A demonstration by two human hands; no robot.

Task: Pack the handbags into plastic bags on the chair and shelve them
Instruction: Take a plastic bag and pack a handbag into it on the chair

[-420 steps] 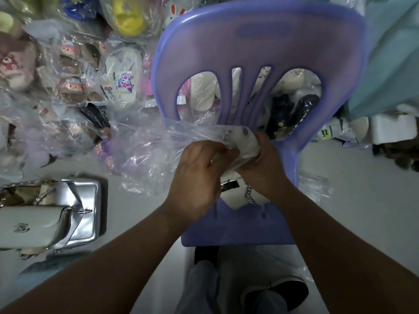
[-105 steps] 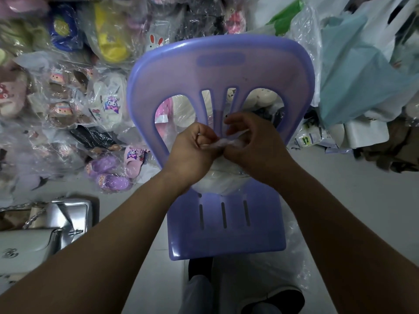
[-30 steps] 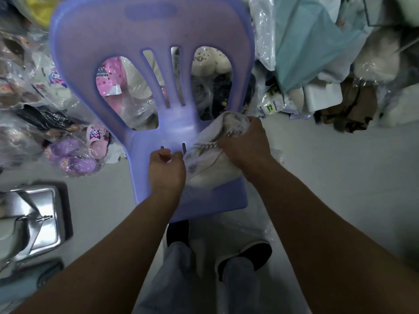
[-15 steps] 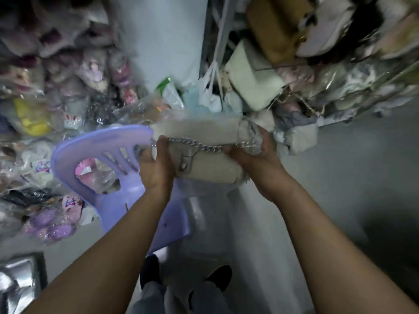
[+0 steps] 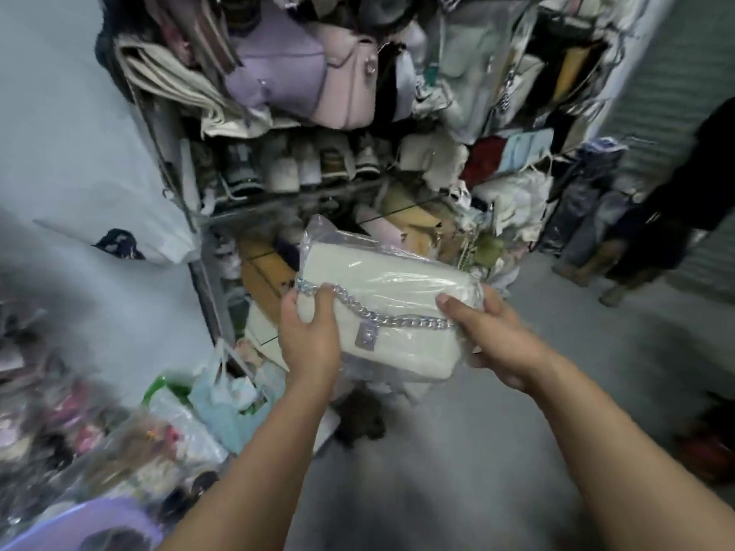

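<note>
"Two arms stretched forward toward the shelf (image 5: 278, 204). See the handbag (image 5: 397, 296)?"
"Held up between them, white, inside its plastic bag (image 5: 330, 236), just before the shelf. Left hand (image 5: 308, 340) curls round the left end, thumb on the chain (image 5: 397, 322); right hand (image 5: 493, 340) clasps the right end, thumb on top."

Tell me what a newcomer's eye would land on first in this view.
The white handbag with its silver chain, inside a clear plastic bag, fills the centre, gripped at its ends by the left hand and right hand. Behind it rises a shelf rack crammed with bags, a lilac bag near the top. A person in dark clothes stands at the far right.
</note>
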